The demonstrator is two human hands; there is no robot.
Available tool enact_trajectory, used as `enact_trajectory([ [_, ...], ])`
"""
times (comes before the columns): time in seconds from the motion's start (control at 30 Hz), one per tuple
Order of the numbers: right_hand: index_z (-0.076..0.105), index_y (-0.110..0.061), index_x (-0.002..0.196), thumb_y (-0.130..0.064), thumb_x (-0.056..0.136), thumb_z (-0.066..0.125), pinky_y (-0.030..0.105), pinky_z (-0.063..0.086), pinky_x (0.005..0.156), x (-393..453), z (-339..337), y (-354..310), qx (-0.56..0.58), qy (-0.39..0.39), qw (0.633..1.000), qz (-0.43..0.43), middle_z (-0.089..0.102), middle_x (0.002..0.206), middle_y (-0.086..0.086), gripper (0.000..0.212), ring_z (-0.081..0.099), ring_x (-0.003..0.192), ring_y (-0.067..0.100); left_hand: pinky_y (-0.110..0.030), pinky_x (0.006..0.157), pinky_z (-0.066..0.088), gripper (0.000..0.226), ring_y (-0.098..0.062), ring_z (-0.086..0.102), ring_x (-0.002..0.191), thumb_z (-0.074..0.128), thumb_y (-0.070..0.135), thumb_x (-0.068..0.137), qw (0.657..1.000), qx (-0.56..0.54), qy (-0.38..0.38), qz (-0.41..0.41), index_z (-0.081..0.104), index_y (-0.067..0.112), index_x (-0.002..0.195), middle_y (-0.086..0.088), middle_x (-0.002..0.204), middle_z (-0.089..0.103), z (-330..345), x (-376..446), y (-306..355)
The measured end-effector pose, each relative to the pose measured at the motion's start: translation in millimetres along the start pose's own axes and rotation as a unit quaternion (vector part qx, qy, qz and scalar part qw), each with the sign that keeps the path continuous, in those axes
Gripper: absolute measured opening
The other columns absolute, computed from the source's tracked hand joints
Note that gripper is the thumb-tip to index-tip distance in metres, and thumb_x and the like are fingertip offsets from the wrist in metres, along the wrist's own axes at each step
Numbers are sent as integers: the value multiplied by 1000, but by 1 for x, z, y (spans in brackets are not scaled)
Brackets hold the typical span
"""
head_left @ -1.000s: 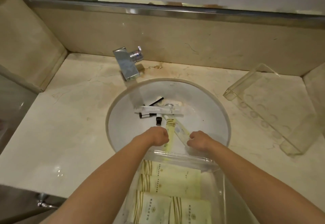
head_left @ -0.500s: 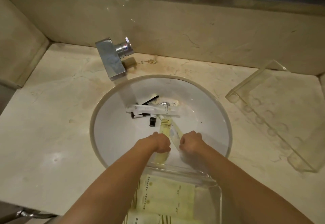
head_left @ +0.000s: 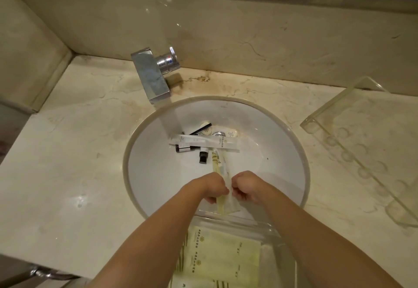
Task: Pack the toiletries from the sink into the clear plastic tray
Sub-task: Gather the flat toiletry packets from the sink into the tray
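A white round sink (head_left: 158, 174) holds several toiletries: a long white packet (head_left: 203, 141), small black-capped bottles (head_left: 203, 155) and a round white piece (head_left: 233, 133) near the drain. My left hand (head_left: 212, 187) and my right hand (head_left: 246, 187) are both closed on long pale yellow and white packets (head_left: 220, 165) that reach from the basin's middle toward its near rim. A clear plastic tray (head_left: 267, 231) sits at the near edge below my hands, with several pale yellow sachets (head_left: 217, 256) lying flat in it.
A chrome faucet (head_left: 153, 77) overhangs the basin's far left. A second clear plastic tray (head_left: 366, 147) lies on the marble counter (head_left: 67, 163) at the right. A marble backsplash and mirror frame run along the back.
My two hands have drawn closer together over the long packets. The view has tilted down and shifted, so the sink and faucet sit further right in the frame.
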State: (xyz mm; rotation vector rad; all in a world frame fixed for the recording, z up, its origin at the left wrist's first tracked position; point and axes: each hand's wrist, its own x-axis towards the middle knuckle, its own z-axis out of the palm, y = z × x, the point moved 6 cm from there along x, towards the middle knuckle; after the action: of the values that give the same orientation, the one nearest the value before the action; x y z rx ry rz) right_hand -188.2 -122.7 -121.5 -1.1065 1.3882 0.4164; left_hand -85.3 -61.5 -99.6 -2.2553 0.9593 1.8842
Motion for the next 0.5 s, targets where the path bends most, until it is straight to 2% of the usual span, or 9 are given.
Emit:
enact_trajectory([
  [0.1,50,-15,76,6,88,38,27,30,46,-2,3,-6,-42,-9,999,-27,46,65,7,27,37,52,17,-37,96,53,33,-25,62,100,48,12,96,999,-39,-4,-1,52,5,127,-17,124,60,-2,-3,-3],
  [0.17,52,-18,81,3,89,37,27,27,45,-4,4,-13,-45,-12,998,-46,47,68,6,27,34,51,17,-37,97,52,35,-21,57,100,49,10,95,997,-75,-1,-3,52,6,129,-13,123,59,-4,-3,-7],
  [0.23,52,-17,84,3,90,36,26,31,45,-6,6,-18,-4,-24,998,-54,49,73,7,27,38,53,17,-38,98,52,32,-21,57,103,50,9,93,994,-113,-1,-8,54,7,125,-10,117,58,-6,-2,-9],
  [0.3,52,-15,88,5,91,36,24,39,44,-7,8,-21,52,-38,997,-51,50,75,7,26,43,55,16,-38,99,51,33,-23,58,110,51,9,92,990,-142,-3,-12,54,7,125,-11,124,59,-7,-2,-11],
  [0.37,52,-13,90,6,92,36,24,45,46,-9,10,-22,79,-46,995,-41,50,72,7,24,46,55,16,-36,98,51,37,-22,57,108,52,8,91,986,-163,-7,-16,53,8,127,-12,131,56,-7,-2,-12],
  [0.43,54,-11,84,2,90,40,30,52,58,-8,10,-22,86,-48,994,-39,54,74,11,20,52,62,20,-34,95,51,39,-22,53,105,52,8,90,982,-186,-10,-20,52,11,129,-10,133,53,-8,-3,-13],
  [0.5,57,-7,85,-8,86,47,45,56,83,-9,10,-21,88,-44,995,-31,61,88,18,11,60,79,30,-33,94,51,41,-23,51,107,51,6,90,978,-207,-9,-29,51,12,131,-8,131,50,-8,-4,-13],
])
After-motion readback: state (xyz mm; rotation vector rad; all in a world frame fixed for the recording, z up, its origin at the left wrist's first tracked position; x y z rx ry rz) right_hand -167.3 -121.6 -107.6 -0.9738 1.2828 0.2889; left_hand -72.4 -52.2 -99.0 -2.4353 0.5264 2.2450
